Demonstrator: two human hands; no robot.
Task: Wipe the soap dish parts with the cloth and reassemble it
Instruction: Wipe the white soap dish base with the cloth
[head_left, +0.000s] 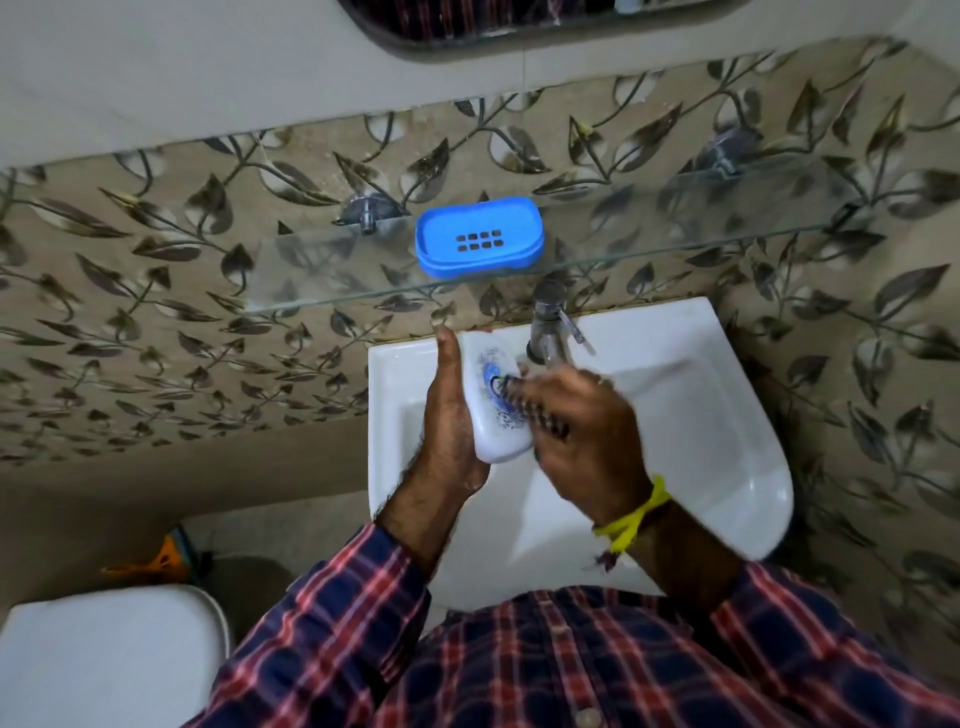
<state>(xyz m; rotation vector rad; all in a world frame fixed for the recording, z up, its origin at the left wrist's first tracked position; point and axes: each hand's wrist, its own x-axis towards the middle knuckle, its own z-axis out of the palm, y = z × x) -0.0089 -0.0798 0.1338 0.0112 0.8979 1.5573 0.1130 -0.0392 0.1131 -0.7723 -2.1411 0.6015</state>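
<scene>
Over the sink, my left hand (447, 431) holds a white oval soap dish part (491, 421) with a blue print on it, tilted on edge, thumb pointing up. My right hand (587, 441) grips a dark checked cloth (540, 415) and presses it against the face of that white part. Most of the cloth is hidden under my fingers. The blue soap dish part (478, 236), with a block of drain slots in its middle, sits by itself on the glass shelf (675, 244) above and behind my hands.
The white sink (701, 415) lies below my hands, its chrome tap (548, 322) just behind my right hand. Leaf-patterned tiles cover the wall. A white toilet lid (104, 654) and an orange object (166, 558) sit at the lower left.
</scene>
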